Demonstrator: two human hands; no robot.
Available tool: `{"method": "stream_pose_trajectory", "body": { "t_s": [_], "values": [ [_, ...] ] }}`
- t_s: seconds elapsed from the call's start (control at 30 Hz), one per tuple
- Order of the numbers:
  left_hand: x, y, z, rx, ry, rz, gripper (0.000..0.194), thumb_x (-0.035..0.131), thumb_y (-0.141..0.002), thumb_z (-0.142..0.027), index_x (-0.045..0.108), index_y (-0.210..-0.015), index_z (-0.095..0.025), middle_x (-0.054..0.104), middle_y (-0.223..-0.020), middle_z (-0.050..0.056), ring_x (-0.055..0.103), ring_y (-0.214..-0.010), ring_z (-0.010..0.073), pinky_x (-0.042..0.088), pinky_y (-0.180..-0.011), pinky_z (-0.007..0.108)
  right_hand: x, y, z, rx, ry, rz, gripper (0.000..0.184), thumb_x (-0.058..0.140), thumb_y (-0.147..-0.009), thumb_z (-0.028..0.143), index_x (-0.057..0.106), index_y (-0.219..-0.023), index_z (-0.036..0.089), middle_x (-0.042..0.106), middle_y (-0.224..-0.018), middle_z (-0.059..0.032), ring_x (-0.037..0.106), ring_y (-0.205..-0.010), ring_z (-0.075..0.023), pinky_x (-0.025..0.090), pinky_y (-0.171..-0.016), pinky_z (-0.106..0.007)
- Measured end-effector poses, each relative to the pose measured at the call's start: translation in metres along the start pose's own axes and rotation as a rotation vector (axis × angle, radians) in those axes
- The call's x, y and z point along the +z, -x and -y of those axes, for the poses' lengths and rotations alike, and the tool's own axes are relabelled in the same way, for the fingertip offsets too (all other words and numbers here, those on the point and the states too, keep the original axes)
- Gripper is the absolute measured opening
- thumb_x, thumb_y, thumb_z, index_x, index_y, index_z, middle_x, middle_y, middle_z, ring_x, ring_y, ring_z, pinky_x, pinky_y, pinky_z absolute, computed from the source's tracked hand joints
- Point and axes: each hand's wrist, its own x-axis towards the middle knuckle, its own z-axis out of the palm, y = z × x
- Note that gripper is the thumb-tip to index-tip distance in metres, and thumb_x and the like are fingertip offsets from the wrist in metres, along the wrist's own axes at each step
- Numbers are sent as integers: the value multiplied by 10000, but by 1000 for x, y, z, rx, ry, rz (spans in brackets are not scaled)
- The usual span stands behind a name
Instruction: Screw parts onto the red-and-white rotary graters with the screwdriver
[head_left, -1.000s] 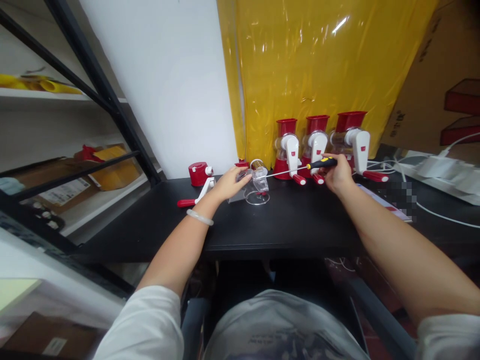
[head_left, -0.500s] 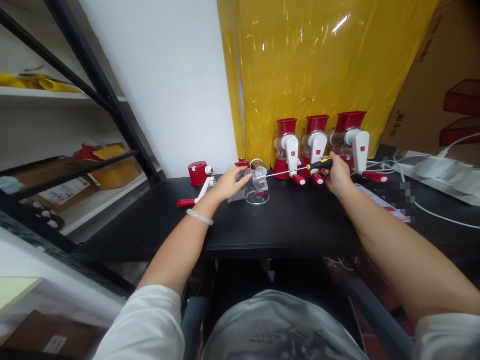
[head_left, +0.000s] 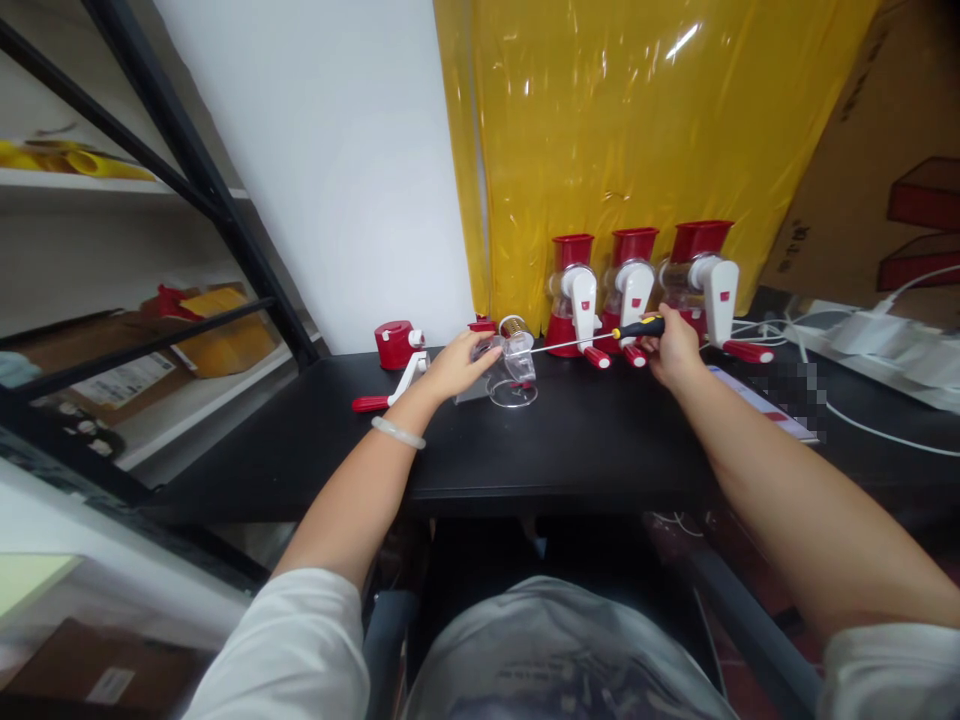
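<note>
My left hand [head_left: 463,362] is closed on a clear plastic grater housing [head_left: 516,372] that rests on the black table. In my right hand [head_left: 673,345] is a screwdriver [head_left: 637,328] with a black and yellow handle, held level. Its long shaft points left, and the tip meets the clear housing; the exact contact spot is too small to make out. Behind the housing lies a metal grater drum [head_left: 514,328]. A red grater base [head_left: 395,345] sits left of my left hand, with a white crank with a red grip [head_left: 407,382] in front of it.
Three red and white rotary graters [head_left: 579,290] stand in a row at the back of the black table [head_left: 480,465]. On the right are a phone-like flat item [head_left: 765,405], white cables and a power strip [head_left: 885,350]. A black-framed shelf [head_left: 217,200] rises at the left.
Both hands keep nearly the same place, with the screwdriver still against the clear housing. The whole view has shifted very slightly.
</note>
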Motion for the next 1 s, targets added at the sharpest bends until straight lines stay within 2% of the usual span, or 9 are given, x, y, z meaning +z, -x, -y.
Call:
{"method": "stream_pose_trajectory", "body": {
  "t_s": [0.1, 0.3, 0.47, 0.67, 0.77, 0.87, 1.0],
  "values": [
    [0, 0, 0, 4, -1, -3, 494, 603, -1090, -507, 689, -1431, -161, 703, -1477, 176, 650, -1405, 328, 474, -1250, 519, 0, -1, 0, -3, 14, -10, 354, 617, -1065, 297, 525, -733, 217, 485, -541, 55, 286, -331, -37, 275, -309, -154],
    [0, 0, 0, -4, -1, 2, 490, 606, -1093, -516, 693, -1441, -183, 706, -1471, 164, 660, -1385, 325, 487, -1238, 524, 1, -2, 1, -9, 29, -18, 300, 691, -1008, 298, 533, -759, 244, 520, -570, 39, 304, -347, -56, 281, -288, -189],
    [1, 0, 1, 5, -4, 0, 507, 601, -1091, -531, 693, -1444, -178, 707, -1467, 167, 661, -1384, 331, 490, -1233, 522, 1, 0, 2, 10, 21, -16, 321, 600, -1055, 256, 544, -741, 227, 481, -536, 47, 288, -341, -46, 297, -307, -169],
    [1, -1, 3, 3, -16, 2, 504, 599, -1092, -534, 689, -1451, -192, 706, -1471, 162, 661, -1390, 325, 492, -1234, 519, -1, -2, -2, 1, 7, 7, 331, 654, -1041, 316, 523, -749, 228, 400, -491, 84, 271, -334, -49, 268, -310, -154],
    [1, -1, 2, -3, -11, 0, 511, 599, -1090, -533, 687, -1453, -184, 704, -1477, 165, 666, -1385, 323, 494, -1233, 514, -2, -4, -2, 16, 7, 15, 331, 640, -1032, 309, 512, -737, 232, 367, -488, 93, 261, -334, -53, 309, -329, -166],
    [1, -1, 2, -2, -3, 0, 531, 599, -1087, -534, 687, -1450, -157, 700, -1478, 182, 665, -1390, 326, 492, -1234, 505, -2, -6, -1, 31, -1, 10, 300, 591, -1022, 276, 523, -733, 231, 425, -519, 73, 301, -350, -57, 338, -347, -173],
    [1, -1, 2, -7, -7, 0, 505, 603, -1087, -524, 688, -1452, -185, 702, -1481, 169, 662, -1399, 323, 488, -1239, 510, -2, -7, 1, 54, -36, -9, 249, 549, -972, 196, 546, -725, 218, 519, -585, 30, 398, -402, -63, 325, -358, -161]
  ]
}}
